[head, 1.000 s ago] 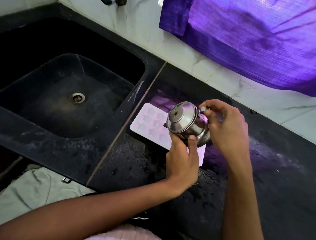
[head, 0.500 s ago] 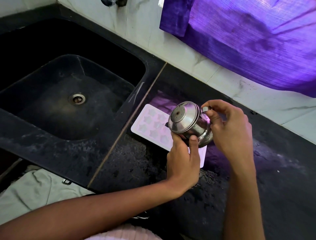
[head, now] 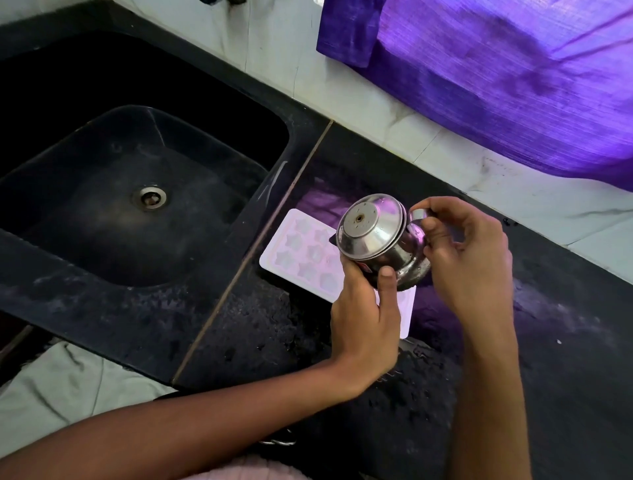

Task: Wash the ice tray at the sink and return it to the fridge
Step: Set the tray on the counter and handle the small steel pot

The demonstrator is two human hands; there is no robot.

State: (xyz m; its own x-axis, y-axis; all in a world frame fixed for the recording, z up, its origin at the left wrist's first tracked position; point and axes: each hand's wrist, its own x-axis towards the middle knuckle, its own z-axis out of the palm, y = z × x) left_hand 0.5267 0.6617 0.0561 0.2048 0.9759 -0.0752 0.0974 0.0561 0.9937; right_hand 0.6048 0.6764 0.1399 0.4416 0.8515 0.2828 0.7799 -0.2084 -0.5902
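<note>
A pale pink ice tray [head: 301, 253] with star-shaped cells lies flat on the black counter [head: 274, 329], just right of the sink. Above its right half I hold a small steel pot [head: 376, 236], tilted on its side with the lidded top facing left. My left hand [head: 366, 318] grips the pot's body from below, thumb on its side. My right hand [head: 469, 253] pinches the pot's small handle or spout at its upper right. The tray's right part is hidden behind the pot and my left hand.
A deep black sink [head: 137, 192] with a metal drain [head: 149, 198] fills the left. A purple cloth [head: 496, 75] hangs over the tiled wall at the upper right. Tap parts [head: 222, 1] show at the top edge. Wet marks cover the counter.
Both hands and the pot have stayed almost in place; the pot has shifted only slightly to the right.
</note>
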